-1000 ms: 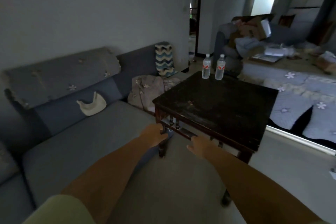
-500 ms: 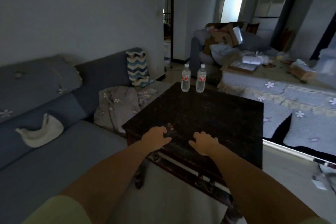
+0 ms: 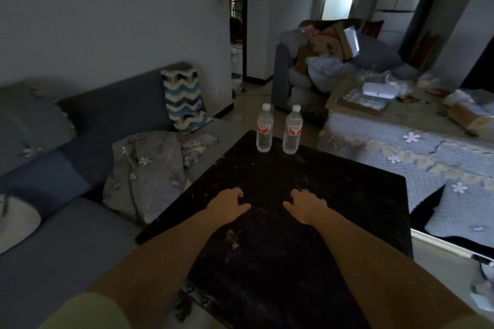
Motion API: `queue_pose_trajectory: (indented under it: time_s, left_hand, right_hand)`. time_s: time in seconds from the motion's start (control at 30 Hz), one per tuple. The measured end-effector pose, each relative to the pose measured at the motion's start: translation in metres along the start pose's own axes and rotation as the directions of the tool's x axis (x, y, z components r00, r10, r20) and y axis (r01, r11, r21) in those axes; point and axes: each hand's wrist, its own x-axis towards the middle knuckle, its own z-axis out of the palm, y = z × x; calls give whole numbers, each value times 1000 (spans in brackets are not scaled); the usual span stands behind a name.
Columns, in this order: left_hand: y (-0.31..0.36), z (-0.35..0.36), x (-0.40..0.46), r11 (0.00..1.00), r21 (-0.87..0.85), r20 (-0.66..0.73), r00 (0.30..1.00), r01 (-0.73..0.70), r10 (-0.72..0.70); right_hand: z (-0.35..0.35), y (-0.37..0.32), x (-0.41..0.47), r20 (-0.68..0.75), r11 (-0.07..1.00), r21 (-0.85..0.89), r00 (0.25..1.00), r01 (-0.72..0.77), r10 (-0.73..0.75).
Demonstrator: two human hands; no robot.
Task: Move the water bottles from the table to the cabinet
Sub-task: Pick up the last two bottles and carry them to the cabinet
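Two clear water bottles with white caps and red-and-white labels stand upright side by side at the far corner of a dark wooden table (image 3: 361,195): the left bottle (image 3: 264,129) and the right bottle (image 3: 292,131). My left hand (image 3: 228,204) and my right hand (image 3: 307,205) hover over the middle of the table, fingers loosely curled, holding nothing. Both hands are well short of the bottles. No cabinet is visible.
A grey-blue sofa (image 3: 66,235) runs along the left with a floral cushion (image 3: 145,173) and a zigzag cushion (image 3: 184,101). To the right lies a bed with a floral cover (image 3: 417,157) and clutter. An armchair piled with boxes (image 3: 320,61) stands behind the table.
I have moved closer to the table. Both hands have risen from the table's near edge and now reach forward over its top, closer to the bottles.
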Motion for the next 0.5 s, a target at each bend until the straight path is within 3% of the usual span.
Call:
queue_pose_trajectory:
  time_s: [0.33,0.5]
  left_hand:
    - [24,-10,200,993,-98,56,996,-62,68]
    - [16,-12,299,948,-318,-7,1000,9,-12]
  right_hand:
    - [-44,20,167,-2,976,185,993,-118,121]
    - [-48,25,261,-36,881,429,971,-198,236]
